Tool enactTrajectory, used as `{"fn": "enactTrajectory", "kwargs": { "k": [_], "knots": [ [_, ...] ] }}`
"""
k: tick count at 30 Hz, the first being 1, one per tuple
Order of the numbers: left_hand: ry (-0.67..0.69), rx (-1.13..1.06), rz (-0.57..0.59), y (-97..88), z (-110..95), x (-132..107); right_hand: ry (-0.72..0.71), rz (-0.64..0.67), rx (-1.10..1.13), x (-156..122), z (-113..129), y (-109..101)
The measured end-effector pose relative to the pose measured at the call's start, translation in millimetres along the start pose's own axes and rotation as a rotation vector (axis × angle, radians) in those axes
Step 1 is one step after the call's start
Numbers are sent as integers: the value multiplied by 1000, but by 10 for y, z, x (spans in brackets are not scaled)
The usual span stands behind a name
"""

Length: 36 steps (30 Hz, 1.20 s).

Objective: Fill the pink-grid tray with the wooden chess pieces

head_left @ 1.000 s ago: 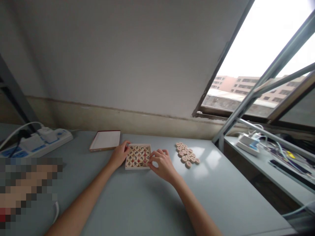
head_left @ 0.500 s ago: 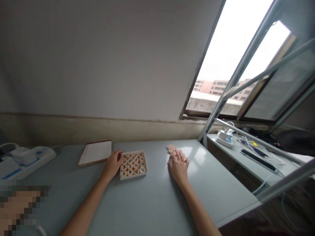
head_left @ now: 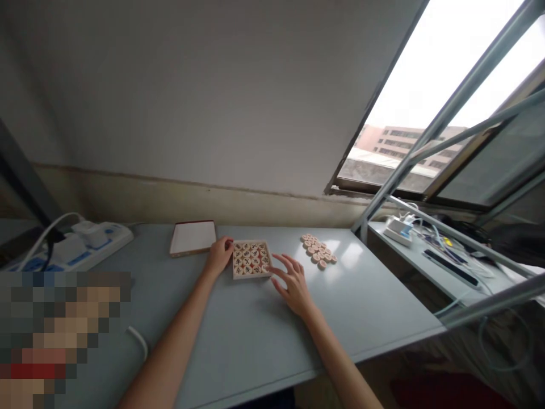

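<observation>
A shallow white box (head_left: pixel 247 277) holds rows of round Chinese chess pieces (head_left: pixel 251 257) with black characters, red showing between them. My left hand (head_left: pixel 219 253) is closed at the box's left wall, fingers curled against the upper left corner. At the box's right side is my right hand (head_left: pixel 292 284), its fingers spread and nothing visible in them; one fingertip reaches over the right wall by the lower right pieces. A loose group of pale round pieces (head_left: pixel 315 249) lies on the table farther right, apart from both hands.
Behind my left hand lies the white box lid (head_left: pixel 193 236) with a reddish edge. A power strip (head_left: pixel 91 250) with plugs and cables sits at the left of the grey table (head_left: pixel 251 335). Metal bed rails (head_left: pixel 398 182) rise at the right, beside another desk (head_left: pixel 443 250) with cables.
My right hand has moved left, from the loose pieces to the box's right side, uncovering the group. My left hand stays at the box. The view has shifted.
</observation>
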State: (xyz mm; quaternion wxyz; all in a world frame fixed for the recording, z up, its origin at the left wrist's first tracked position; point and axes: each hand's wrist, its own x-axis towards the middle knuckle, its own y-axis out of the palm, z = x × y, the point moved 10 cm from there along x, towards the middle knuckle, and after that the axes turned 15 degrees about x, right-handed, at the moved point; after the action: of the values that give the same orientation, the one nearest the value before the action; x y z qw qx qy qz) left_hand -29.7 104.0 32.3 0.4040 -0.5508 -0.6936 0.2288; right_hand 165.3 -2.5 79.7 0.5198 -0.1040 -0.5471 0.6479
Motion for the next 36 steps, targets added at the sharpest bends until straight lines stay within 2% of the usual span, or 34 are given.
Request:
{"fn": "enactTrajectory", "kwargs": {
  "k": [5, 11, 14, 16, 19, 22, 25, 27, 31, 36],
  "knots": [
    [2, -24, 26, 18, -10, 15, 49, -52, -77, 47, -111, -31],
    [6, -20, 49, 38, 8, 19, 86, -145, -141, 35, -84, -101],
    [12, -17, 61, 64, 22, 33, 125, -213, -179, 32, -148, -151],
    [9, -12, 71, 80, 32, 39, 177, -262, -225, 32, -312, -208],
    [13, 14, 58, 70, 24, 43, 314, -321, -316, 12, -772, -324],
    [15, 11, 59, 63, 8, 43, 406, -277, -376, -4, -1244, -345],
    [-21, -22, 86, 79, 34, 43, 442, -229, -396, -39, -1485, -320],
    [-37, -36, 84, 68, 48, 44, 452, -231, -393, -82, -1495, -330],
    [-67, -55, 115, 87, 72, 33, 408, -230, -351, -148, -1320, -391],
    [-182, -186, 171, 174, 168, 9, 393, -203, -231, -116, -1206, -453]
  ]
}}
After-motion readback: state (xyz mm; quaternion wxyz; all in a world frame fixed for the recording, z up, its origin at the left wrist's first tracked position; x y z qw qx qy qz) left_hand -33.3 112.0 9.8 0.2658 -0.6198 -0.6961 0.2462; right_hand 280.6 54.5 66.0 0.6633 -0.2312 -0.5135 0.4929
